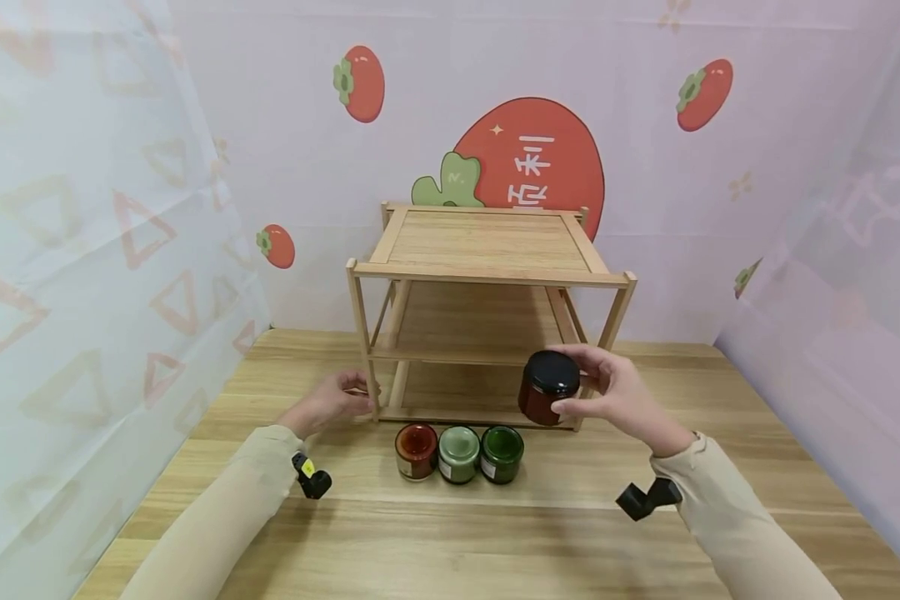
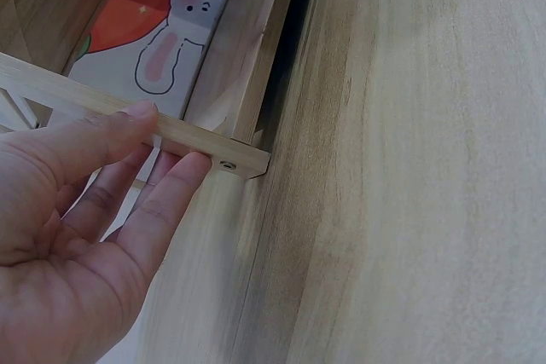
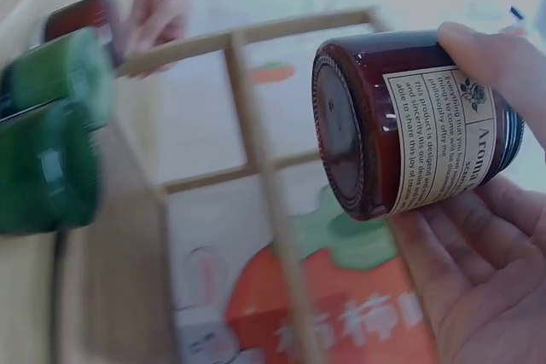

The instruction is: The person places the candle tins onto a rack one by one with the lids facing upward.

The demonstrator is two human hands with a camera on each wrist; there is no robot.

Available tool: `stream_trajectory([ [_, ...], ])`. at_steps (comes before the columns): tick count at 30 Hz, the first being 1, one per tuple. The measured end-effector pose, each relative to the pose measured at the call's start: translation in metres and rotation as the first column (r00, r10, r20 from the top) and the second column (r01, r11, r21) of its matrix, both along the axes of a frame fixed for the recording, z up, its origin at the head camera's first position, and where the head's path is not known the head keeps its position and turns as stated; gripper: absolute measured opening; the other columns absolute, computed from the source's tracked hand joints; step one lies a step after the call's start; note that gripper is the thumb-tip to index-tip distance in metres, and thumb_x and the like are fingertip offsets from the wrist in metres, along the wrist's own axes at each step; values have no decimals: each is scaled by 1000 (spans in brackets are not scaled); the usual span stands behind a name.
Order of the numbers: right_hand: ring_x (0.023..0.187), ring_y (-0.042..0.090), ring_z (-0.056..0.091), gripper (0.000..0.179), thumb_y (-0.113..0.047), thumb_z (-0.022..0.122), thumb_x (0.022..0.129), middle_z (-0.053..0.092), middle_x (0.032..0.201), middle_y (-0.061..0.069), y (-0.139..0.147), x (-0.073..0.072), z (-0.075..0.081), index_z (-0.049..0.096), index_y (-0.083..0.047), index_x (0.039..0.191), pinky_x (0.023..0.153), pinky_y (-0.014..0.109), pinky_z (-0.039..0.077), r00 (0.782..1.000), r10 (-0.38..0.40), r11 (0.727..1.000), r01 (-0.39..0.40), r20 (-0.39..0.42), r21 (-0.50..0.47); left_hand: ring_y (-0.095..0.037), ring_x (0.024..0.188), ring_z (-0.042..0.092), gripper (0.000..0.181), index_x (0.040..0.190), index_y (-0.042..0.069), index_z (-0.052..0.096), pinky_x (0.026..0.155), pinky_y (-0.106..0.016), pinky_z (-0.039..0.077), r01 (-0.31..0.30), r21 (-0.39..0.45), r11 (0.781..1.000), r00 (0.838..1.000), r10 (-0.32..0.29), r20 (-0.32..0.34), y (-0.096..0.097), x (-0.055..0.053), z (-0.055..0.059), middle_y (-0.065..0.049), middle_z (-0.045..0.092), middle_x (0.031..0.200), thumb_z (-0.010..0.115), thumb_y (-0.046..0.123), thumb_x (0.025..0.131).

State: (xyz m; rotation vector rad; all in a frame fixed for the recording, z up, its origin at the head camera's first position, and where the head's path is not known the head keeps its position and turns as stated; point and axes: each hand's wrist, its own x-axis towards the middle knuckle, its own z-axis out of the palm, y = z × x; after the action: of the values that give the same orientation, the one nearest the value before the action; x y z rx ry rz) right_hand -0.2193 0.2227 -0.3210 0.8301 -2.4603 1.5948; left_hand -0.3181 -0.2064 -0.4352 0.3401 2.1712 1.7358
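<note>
My right hand [image 1: 618, 396] grips a dark brown glass jar [image 1: 542, 390] with a black lid, held up before the right front of a wooden shelf [image 1: 487, 271]. In the right wrist view, thumb and fingers lie round this jar [image 3: 409, 125], and its printed cream label shows. My left hand [image 1: 337, 396] is at the shelf's front left leg; the left wrist view shows thumb and fingers pinching that wooden leg [image 2: 192, 135] near its foot. A red-brown jar [image 1: 417, 452], a light green jar [image 1: 459, 454] and a dark green jar [image 1: 502, 454] stand side by side in front of the shelf.
The shelf stands on a wood-grain tabletop [image 1: 450, 542], with a top board and lower boards between its legs. Behind it hangs a pale cloth backdrop [image 1: 285, 125] with persimmon prints, and similar cloth lines both sides.
</note>
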Motion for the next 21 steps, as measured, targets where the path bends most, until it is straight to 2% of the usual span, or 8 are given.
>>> stream_trajectory([
  [5, 100, 9, 66, 63, -2, 80, 76, 65, 118, -7, -12, 0, 35, 54, -3, 133, 84, 21, 56, 1000, -2, 999, 1, -7, -52, -21, 98, 63, 36, 120, -9, 52, 86, -29, 57, 1, 0, 1000, 1000, -1, -3, 0, 0, 0, -32, 53, 125, 64, -5, 87],
  [11, 105, 9, 65, 61, 1, 78, 78, 62, 123, 2, -32, -9, 76, 54, -3, 134, 87, 22, 55, 1000, 7, 988, -7, -2, -154, -21, 97, 63, 35, 120, -9, 53, 85, -27, 56, 7, -11, 1000, 1000, -7, -17, -2, 1, -1, -31, 53, 124, 64, -4, 87],
  [17, 109, 10, 64, 59, -13, 80, 79, 62, 126, 8, -50, -26, 115, 57, -11, 133, 87, 19, 54, 994, -112, 989, 110, -16, -103, -20, 98, 64, 34, 119, -8, 53, 85, -27, 56, 14, -5, 1000, 1000, -14, -25, -2, 0, -2, -31, 54, 124, 65, -3, 87],
  [21, 112, 13, 61, 61, -20, 82, 78, 62, 128, 5, -67, -40, 138, 57, -17, 133, 89, 22, 51, 990, -144, 984, 144, 0, -104, -21, 97, 64, 34, 118, -9, 54, 82, -25, 56, 17, -12, 1000, 999, -18, -41, -3, -1, -2, -31, 55, 122, 65, -3, 87],
])
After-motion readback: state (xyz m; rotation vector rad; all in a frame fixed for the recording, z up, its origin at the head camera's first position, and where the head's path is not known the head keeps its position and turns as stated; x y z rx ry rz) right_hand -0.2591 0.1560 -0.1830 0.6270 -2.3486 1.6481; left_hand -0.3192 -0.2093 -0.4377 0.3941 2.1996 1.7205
